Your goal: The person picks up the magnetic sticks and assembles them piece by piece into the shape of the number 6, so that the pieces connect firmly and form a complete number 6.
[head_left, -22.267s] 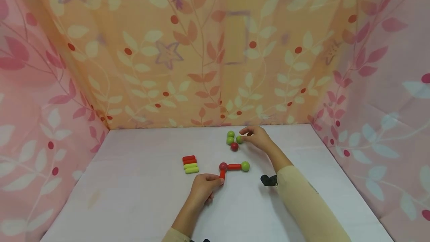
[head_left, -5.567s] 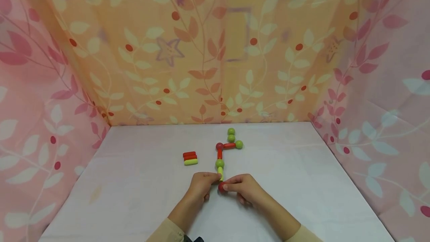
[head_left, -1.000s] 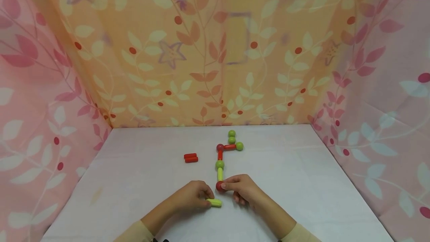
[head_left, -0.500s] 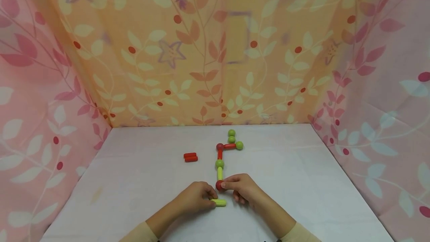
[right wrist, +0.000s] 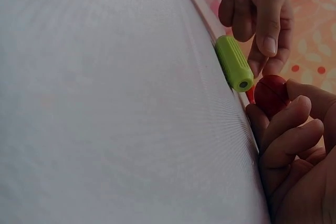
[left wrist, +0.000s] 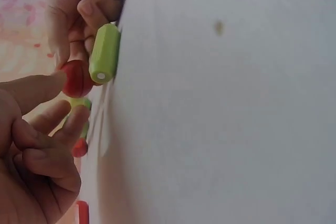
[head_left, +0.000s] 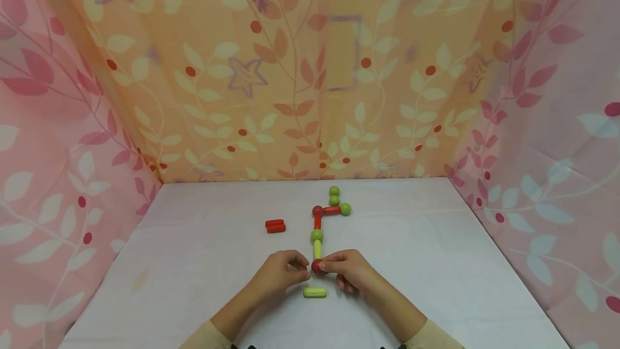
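Note:
In the head view a chain of toy balls and rods lies on the table. From its far end run a green ball (head_left: 345,209), a red rod (head_left: 331,210), a dark red ball (head_left: 317,211), another red rod (head_left: 317,223), a green ball (head_left: 317,235), a yellow-green rod (head_left: 317,249) and a red ball (head_left: 317,266). My right hand (head_left: 352,273) pinches that near red ball between thumb and forefinger. Just left of it hovers my left hand (head_left: 286,272), fingers parted and holding nothing. A loose yellow-green rod (head_left: 315,292) lies in front of both hands; its end shows a small metallic disc.
Two red rods (head_left: 275,225) lie side by side left of the chain. Two loose green balls (head_left: 334,196) stand behind its far end. Patterned cloth (head_left: 242,96) walls off the back and sides of the white table (head_left: 194,241).
My left hand has brought the yellow-green rod rightward, let go of it on the table and risen toward the red ball. My right hand keeps its pinch on the ball.

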The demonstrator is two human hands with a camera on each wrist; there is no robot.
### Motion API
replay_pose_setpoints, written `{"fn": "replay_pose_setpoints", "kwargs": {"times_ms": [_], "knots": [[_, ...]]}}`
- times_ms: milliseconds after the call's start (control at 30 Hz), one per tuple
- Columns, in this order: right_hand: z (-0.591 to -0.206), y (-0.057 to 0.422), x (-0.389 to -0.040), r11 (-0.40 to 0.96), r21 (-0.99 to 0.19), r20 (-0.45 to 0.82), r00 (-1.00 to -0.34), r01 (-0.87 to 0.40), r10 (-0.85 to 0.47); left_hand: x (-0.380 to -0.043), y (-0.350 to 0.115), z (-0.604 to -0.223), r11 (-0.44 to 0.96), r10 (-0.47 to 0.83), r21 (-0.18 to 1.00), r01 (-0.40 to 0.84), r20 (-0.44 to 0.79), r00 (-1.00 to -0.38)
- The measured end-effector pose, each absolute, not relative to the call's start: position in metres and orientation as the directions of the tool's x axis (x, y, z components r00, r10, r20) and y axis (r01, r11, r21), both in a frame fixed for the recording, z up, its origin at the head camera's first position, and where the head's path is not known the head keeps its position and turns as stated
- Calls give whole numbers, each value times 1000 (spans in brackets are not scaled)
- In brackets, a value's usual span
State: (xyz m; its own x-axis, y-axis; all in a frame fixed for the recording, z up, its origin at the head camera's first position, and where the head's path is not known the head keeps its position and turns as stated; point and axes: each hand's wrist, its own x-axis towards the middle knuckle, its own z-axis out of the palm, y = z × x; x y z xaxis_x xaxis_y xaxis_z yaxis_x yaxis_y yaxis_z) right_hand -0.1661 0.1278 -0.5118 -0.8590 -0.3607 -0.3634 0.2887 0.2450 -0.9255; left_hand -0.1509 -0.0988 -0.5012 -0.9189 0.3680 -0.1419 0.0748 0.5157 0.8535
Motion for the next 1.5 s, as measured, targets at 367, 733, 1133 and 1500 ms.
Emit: {"fn": "replay_pose_setpoints", "kwargs": {"times_ms": [367,733,1133,1500], "knots": [[-512,127,-166,237,-928,-358,-862,286,-359,-153,-87,-507,380,301,924,-50,-175,-937],[-512,128,-167,227,-933,-350,-858,280,-377,-147,-75,-511,355,192,929,-110,-187,-963],[-512,128,-166,268,-932,-335,-862,244,-381,-144,-71,-515,359,143,928,-101,-162,-976],[-498,138,-158,487,-867,-156,-867,-110,-474,-146,-77,-516,315,182,947,-66,-129,-975]]}}
